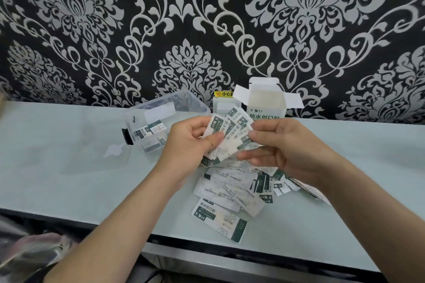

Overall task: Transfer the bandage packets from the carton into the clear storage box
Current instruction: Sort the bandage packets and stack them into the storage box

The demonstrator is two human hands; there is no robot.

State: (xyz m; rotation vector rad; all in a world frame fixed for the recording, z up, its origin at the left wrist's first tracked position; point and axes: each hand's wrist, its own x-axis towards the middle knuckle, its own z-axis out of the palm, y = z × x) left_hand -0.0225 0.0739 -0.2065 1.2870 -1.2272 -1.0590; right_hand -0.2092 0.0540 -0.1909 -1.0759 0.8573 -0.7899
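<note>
Left grip (195, 142): curled round fanned bandage packets (230, 135), frame centre.
Right grip (282, 145): pinches same fan.
Loose packets (227, 200): heaped on pale tabletop (69, 156), lower centre.
Carton (265, 99): open, beside clear storage box (197, 104).
Wall (207, 18): black-silver damask.

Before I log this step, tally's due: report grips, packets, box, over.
Left grip and right grip both pinching a fan of held packets. Loose packets piled on table beneath; carton open behind. Clear storage box open, left of grips, nothing between.
</note>
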